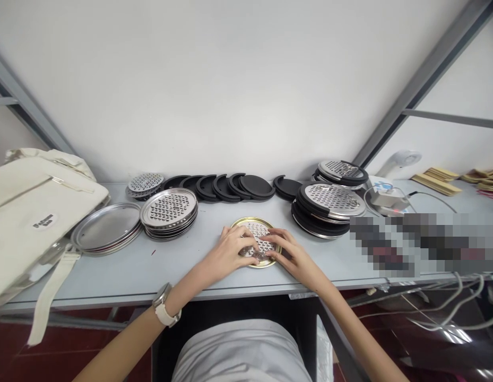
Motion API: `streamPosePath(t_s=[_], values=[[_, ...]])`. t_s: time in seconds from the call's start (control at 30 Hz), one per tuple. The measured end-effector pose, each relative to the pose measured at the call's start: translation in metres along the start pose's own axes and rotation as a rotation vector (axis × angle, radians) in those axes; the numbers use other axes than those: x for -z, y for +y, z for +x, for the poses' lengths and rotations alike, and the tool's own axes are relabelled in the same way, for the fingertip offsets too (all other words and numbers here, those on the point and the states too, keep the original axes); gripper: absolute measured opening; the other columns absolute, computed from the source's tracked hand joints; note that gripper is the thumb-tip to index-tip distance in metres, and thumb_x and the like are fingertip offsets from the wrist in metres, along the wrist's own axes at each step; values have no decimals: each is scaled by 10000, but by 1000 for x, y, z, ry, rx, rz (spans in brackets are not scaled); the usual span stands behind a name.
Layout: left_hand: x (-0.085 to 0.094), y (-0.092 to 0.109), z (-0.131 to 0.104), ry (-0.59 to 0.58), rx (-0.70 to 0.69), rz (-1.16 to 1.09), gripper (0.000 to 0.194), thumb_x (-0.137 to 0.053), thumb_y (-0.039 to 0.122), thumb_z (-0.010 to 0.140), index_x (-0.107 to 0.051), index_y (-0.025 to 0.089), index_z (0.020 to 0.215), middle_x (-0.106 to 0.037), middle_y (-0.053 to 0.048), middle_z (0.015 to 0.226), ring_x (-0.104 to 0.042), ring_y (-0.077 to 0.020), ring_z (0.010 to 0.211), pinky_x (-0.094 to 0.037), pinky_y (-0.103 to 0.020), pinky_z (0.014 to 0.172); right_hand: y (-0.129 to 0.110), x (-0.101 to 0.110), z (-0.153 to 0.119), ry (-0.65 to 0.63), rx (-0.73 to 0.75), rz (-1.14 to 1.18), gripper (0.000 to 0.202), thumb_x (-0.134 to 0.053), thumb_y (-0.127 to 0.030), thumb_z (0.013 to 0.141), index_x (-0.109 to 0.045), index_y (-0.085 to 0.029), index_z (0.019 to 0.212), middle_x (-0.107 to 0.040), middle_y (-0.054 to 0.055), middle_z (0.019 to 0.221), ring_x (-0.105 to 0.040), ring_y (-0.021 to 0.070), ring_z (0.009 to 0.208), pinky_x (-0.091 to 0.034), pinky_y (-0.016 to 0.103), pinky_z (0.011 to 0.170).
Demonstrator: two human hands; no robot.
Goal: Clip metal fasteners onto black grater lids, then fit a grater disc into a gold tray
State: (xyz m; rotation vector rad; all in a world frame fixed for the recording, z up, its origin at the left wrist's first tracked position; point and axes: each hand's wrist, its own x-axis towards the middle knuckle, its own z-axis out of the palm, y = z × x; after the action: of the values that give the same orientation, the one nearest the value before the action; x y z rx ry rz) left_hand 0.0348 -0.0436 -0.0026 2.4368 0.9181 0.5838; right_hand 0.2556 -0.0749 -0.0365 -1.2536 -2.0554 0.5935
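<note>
In front of me on the table lies a round metal grater (259,231) with raised teeth and a gold-coloured rim. My left hand (235,246) rests over its left side, with curled fingers and the thumb near the lower middle. My right hand (288,250) grips the right side, its fingertips bent in over the toothed face. Between the two sets of fingertips a small shiny metal part (261,255) shows; its shape is mostly hidden. Left of my hands stands a stack of toothed grater discs (169,208).
Silver round plates (106,227) lie beside a cream bag (51,196). Several black round covers (256,185) line the wall. Stacked graters with black covers (329,200) stand at right, near a white device with a cable (385,195) and yellowish strips (437,183).
</note>
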Motion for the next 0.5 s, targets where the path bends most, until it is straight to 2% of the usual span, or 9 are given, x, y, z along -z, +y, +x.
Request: streamPosePath(t_s=[0.1,0.2,0.27,0.4,0.5], values=[[-1,1,0,8,-3,19,249,-659,362,827,-609,245,1040,-568,-29,1117,-485,-225,1108,-322,-391,977,-1,-1,0,9,12,-22,320,-472,-317,948,-547,-320,1258,-471,70,1281,-429,235,1269,-357,394,1077],[-4,0,-1,30,17,28,362,-639,389,836,-551,253,1159,-491,-57,1260,-442,-247,1163,-325,-406,1002,-2,-2,0,11,28,-40,355,-433,-292,964,-489,-319,1314,-467,76,1268,-439,226,1253,-368,392,1068],[-7,-3,-2,44,62,33,433,-644,436,819,-527,266,1199,-429,-67,1328,-404,-268,1203,-317,-424,1023,-2,-3,0,12,33,-53,368,-422,-285,968,-465,-319,1331,-462,79,1266,-441,225,1247,-372,394,1064],[-12,-7,-2,110,223,31,750,-705,544,715,-394,254,1333,-337,-116,1393,-325,-325,1281,-286,-474,1055,-3,-4,1,25,34,-79,366,-422,-290,966,-463,-323,1328,-457,84,1266,-443,233,1246,-383,401,1056],[-14,-8,0,141,269,33,857,-723,570,674,-342,234,1364,-365,-137,1366,-338,-336,1280,-288,-486,1050,-3,-4,1,29,27,-89,372,-425,-291,962,-458,-326,1332,-462,85,1261,-455,238,1238,-395,407,1047]])
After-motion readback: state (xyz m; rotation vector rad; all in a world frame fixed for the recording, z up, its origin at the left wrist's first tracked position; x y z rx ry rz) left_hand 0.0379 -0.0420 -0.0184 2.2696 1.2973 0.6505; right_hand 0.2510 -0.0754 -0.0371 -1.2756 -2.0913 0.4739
